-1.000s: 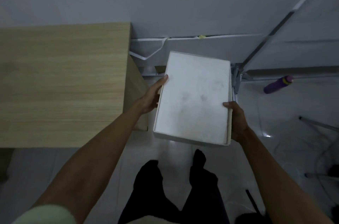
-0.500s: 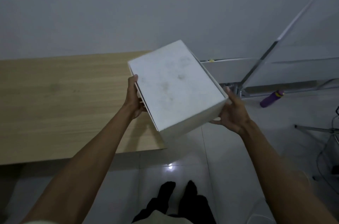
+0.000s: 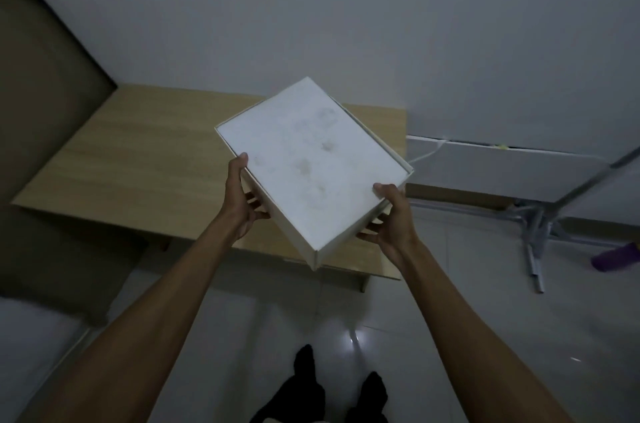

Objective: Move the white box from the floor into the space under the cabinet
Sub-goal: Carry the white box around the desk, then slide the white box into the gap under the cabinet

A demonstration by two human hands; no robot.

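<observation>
I hold the white box in the air with both hands, above the front right part of the light wooden cabinet. The box is flat, rectangular and smudged on its lid, and it is turned diagonally with one corner pointing down toward me. My left hand grips its left side, thumb on the lid and fingers underneath. My right hand grips its right near edge the same way. The space under the cabinet is hidden from this angle.
A dark panel stands left of the cabinet. A grey metal stand and a purple bottle lie on the tiled floor at the right. A white cable runs along the wall. My feet stand on glossy floor below.
The view has swung left, so the cabinet sits more central. The box has come lower in front of me and stays in both hands, which have shifted toward its near end.
</observation>
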